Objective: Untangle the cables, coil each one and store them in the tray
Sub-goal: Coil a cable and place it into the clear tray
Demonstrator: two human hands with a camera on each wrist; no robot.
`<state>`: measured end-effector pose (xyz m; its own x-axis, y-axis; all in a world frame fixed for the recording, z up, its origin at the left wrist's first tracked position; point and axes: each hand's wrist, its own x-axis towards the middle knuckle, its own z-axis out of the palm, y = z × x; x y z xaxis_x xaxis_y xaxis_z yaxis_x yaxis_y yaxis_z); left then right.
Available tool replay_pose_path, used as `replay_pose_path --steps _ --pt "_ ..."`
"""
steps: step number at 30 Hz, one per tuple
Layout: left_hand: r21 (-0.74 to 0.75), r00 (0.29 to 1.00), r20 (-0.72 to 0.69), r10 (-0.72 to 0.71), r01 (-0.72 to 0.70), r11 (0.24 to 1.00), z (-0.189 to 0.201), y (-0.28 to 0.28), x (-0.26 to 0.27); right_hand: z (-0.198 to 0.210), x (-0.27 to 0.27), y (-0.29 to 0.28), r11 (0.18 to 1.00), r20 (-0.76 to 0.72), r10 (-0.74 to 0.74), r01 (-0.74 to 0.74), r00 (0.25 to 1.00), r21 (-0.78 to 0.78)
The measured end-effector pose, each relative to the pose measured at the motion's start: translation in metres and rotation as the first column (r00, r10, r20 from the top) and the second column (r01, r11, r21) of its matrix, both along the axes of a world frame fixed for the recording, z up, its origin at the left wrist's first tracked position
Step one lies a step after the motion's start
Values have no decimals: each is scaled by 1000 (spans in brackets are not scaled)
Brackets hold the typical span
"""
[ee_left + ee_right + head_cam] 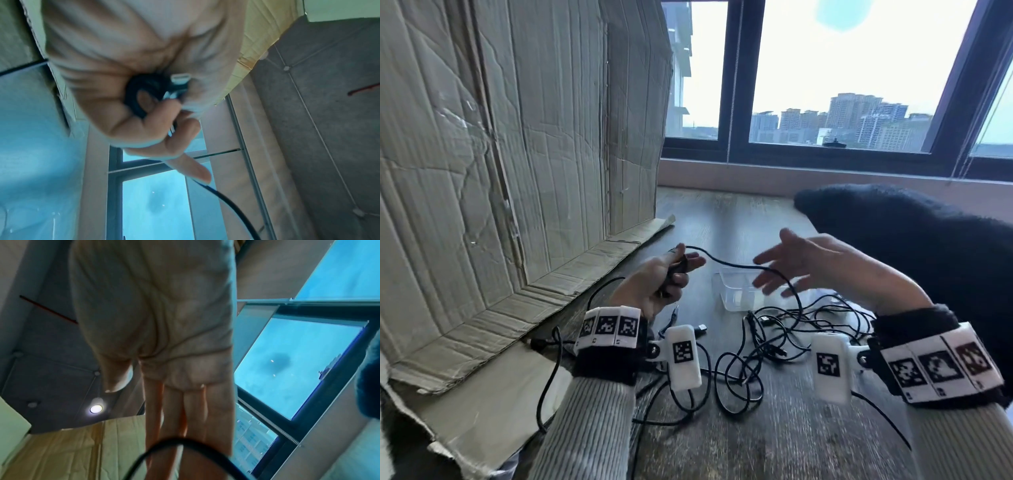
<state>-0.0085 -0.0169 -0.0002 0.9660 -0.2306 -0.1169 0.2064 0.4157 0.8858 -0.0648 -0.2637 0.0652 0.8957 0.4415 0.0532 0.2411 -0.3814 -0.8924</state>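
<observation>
My left hand [667,279] grips a small coil of black cable [141,91] in its curled fingers, with a white plug [180,77] showing at the palm. From that hand the cable [729,263] arcs rightward in the air across the fingers of my right hand [791,265], which is spread flat, fingers straight. In the right wrist view the black cable [174,443] loops over the straight fingers [195,410]. Beneath the right hand stands a clear plastic tray [736,291]. A tangle of black cables [767,342] lies on the wooden table in front of it.
A large creased cardboard sheet [517,154] leans along the left, its flap lying on the table. A dark fuzzy cloth [893,226] lies at the right behind my right arm. The window [842,75] runs along the far edge of the table [756,438].
</observation>
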Motion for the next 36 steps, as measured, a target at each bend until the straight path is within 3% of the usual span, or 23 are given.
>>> replay_pose_path --steps 3,9,14,19,22,25,28,30,32,36 --pt "-71 996 -58 68 -72 995 -3 4 4 -2 -8 6 979 -28 155 -158 987 -126" --pt "-303 980 -59 189 -198 932 3 4 3 -11 5 8 964 165 -45 86 985 -253" --pt "-322 968 52 246 -217 922 5 -5 2 -22 11 14 935 173 -25 84 985 -345" --pt "-548 946 -74 315 -302 780 7 -6 0 -31 9 28 891 73 100 -57 992 -450" --pt "-373 880 46 473 -424 825 5 -8 5 -29 6 32 866 61 152 -103 987 -490" --pt "-41 765 377 522 -550 834 -2 -10 9 -18 0 25 877 117 169 -95 979 -472" --pt "227 740 607 292 -513 828 -9 -16 8 -11 -4 21 881 215 219 -99 952 -462" --pt "395 708 701 86 -485 780 -11 -21 5 -11 -4 25 901 300 236 -93 924 -423" --pt "516 713 696 -86 -412 751 -11 -27 0 -13 1 27 943 432 166 -15 887 -332" --pt "483 748 616 -247 -111 868 -5 -37 -13 -14 14 21 976 636 -75 188 768 -112"
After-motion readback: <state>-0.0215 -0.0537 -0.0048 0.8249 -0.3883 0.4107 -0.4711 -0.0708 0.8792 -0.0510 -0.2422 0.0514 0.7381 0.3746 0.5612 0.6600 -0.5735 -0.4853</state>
